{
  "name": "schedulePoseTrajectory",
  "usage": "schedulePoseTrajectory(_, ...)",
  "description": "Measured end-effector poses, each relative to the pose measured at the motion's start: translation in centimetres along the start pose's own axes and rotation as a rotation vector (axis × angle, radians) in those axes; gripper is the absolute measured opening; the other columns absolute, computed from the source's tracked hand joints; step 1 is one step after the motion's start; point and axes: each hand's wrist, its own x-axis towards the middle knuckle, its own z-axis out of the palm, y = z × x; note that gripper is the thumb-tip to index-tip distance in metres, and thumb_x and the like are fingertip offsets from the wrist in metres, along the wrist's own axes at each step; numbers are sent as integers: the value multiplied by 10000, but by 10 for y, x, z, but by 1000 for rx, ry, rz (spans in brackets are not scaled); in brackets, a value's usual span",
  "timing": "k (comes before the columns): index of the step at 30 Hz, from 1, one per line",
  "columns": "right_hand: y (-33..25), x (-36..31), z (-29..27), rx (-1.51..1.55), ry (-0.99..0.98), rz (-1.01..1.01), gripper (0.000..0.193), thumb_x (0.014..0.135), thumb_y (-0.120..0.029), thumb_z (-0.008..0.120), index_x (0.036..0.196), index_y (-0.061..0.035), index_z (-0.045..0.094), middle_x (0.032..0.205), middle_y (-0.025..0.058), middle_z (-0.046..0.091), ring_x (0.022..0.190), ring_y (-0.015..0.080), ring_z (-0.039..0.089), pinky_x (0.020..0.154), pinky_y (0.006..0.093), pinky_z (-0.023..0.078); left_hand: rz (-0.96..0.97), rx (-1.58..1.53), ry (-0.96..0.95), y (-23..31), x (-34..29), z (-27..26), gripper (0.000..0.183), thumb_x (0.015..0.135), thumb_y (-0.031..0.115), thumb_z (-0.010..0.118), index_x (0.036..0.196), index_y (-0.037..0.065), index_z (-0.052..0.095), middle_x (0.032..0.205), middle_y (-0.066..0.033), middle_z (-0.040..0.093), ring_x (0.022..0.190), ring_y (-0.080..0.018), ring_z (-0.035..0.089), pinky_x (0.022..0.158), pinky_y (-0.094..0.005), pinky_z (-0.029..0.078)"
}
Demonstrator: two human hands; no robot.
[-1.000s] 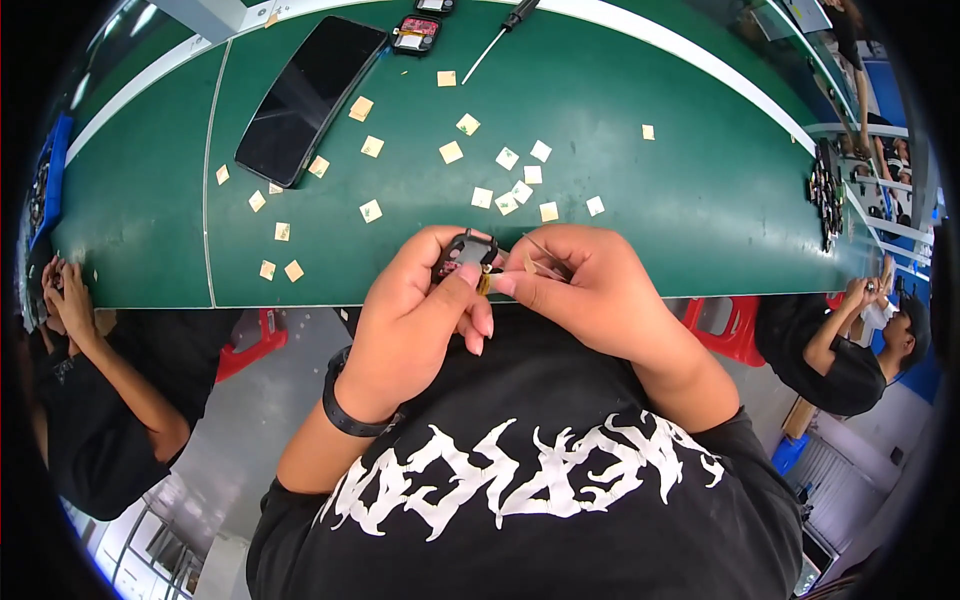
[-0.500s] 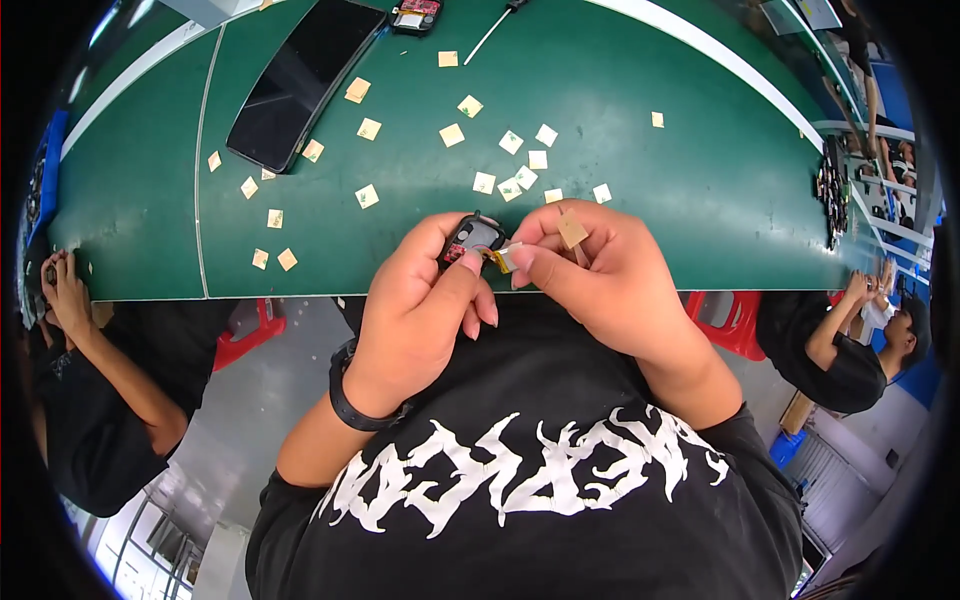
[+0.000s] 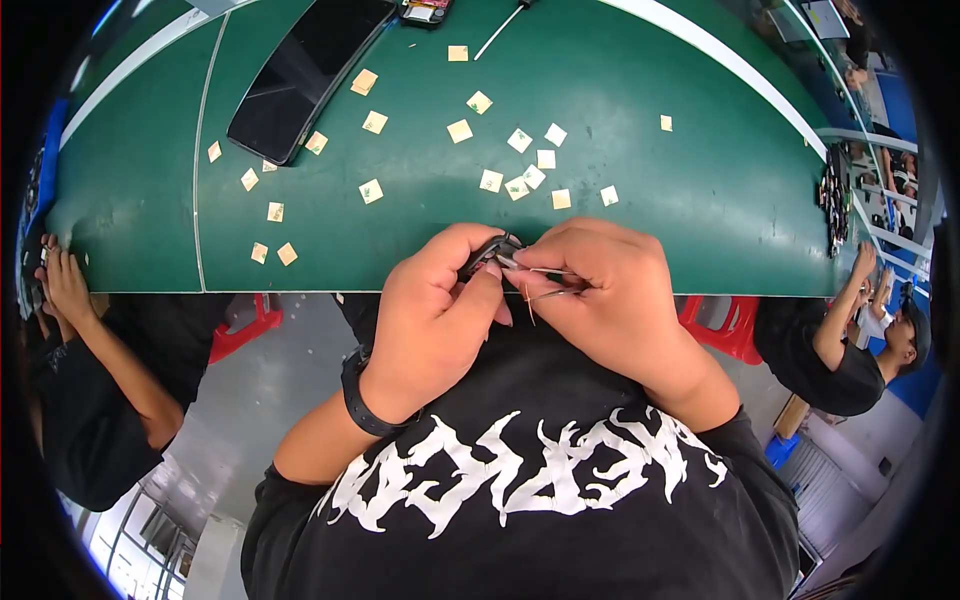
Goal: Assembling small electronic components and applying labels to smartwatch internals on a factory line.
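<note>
My left hand (image 3: 430,310) is closed around a small black device housing (image 3: 486,254), held tilted just past the table's near edge. My right hand (image 3: 612,285) has its thumb and forefinger at the housing's open side, pinching a small silver battery cell (image 3: 506,260) there, mostly hidden by the fingertips. In the same hand lies a pair of metal tweezers (image 3: 553,293), its prongs pointing toward the left hand. A thin tan pad (image 3: 530,306) shows nearly edge-on at the tweezers' tips. The inside of the housing is largely covered by my fingers.
Several small square pads (image 3: 516,188) lie scattered over the green table (image 3: 700,215). Farther off are a black phone (image 3: 310,85), another opened device (image 3: 428,12) and a screwdriver (image 3: 502,30). Dark parts (image 3: 832,205) are piled at the right. People sit on both sides.
My right hand has turned, so the tan pad has swung from above the fingers to below them. The battery cell now sits closer in to the housing, which is tilted more.
</note>
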Motion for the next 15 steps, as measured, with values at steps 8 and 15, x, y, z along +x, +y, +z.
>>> schedulePoseTrajectory(8,-4,0,0,134,-20,126,128,829,22,800,951,1,767,814,67,695,604,84,562,532,254,432,40,59,-73,-3,-1,-4,262,1035,12,444,1251,-47,582,1028,-69,678,776,-93,642,625,-217,492)
schedulePoseTrajectory(15,-2,1,5,295,-42,332,102,857,-58,802,899,11,739,735,52,665,633,97,592,556,278,455,62,119,-113,-5,-1,-8,298,1044,40,453,1307,-60,550,1024,-60,667,790,-97,642,632,-226,494)
